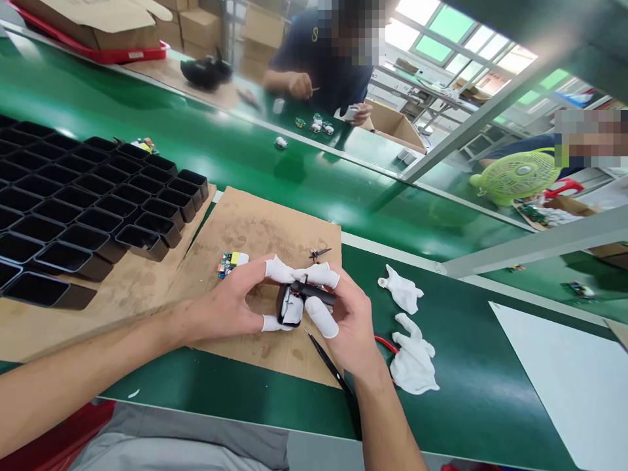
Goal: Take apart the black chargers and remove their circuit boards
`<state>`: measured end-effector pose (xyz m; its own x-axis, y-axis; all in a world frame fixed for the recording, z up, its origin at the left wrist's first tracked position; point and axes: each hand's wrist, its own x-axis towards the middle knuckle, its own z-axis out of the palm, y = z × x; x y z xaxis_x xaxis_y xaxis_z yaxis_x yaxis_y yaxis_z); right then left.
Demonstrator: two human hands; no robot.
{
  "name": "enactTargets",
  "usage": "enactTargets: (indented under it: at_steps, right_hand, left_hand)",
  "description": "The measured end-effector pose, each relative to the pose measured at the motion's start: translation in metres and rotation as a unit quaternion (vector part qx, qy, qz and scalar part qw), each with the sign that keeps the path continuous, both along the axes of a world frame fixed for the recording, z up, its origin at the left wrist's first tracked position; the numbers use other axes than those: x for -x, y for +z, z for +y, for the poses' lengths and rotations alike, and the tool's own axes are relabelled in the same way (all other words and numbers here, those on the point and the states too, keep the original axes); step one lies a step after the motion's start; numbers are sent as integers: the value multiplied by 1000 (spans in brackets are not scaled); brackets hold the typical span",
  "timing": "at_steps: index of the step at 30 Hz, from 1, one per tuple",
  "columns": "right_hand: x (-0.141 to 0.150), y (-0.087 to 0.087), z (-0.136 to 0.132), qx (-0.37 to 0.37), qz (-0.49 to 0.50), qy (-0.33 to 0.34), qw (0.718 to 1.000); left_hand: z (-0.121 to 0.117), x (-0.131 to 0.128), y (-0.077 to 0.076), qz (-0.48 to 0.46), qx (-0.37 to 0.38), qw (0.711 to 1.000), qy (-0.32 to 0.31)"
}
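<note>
My left hand (235, 297) and my right hand (346, 314) meet over a brown cardboard sheet (255, 229). Both wear white finger cots on the fingertips. Together they pinch a small black housing with a white part inside (294, 304). A small circuit board with a yellow component (230, 261) lies on the cardboard just left of my left hand. Black tweezers (326, 360) lie on the cardboard under my right hand. A tiny dark part (318, 252) lies just beyond my fingers.
A black compartment tray (73, 203) fills the left. Two white gloves (409, 327) and a red wire lie to the right, a white sheet (569, 373) farther right. Across the green conveyor belt (220, 144) a person handles small parts. A green fan (515, 176) stands right.
</note>
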<state>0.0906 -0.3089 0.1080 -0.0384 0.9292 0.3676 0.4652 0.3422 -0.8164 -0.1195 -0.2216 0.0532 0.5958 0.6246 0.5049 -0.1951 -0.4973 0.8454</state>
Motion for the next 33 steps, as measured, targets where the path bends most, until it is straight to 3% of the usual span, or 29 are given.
enactTargets:
  at_steps: [8, 15, 33]
  right_hand:
    - [7, -1, -1, 8, -3, 27, 1000]
    - [15, -8, -1, 1, -1, 0, 1000]
    - [10, -8, -2, 22, 4, 33, 999]
  left_hand:
    - [3, 0, 0, -28, 30, 999, -3]
    - [5, -2, 1, -37, 37, 999, -1]
    - [6, 0, 0, -40, 46, 998, -4]
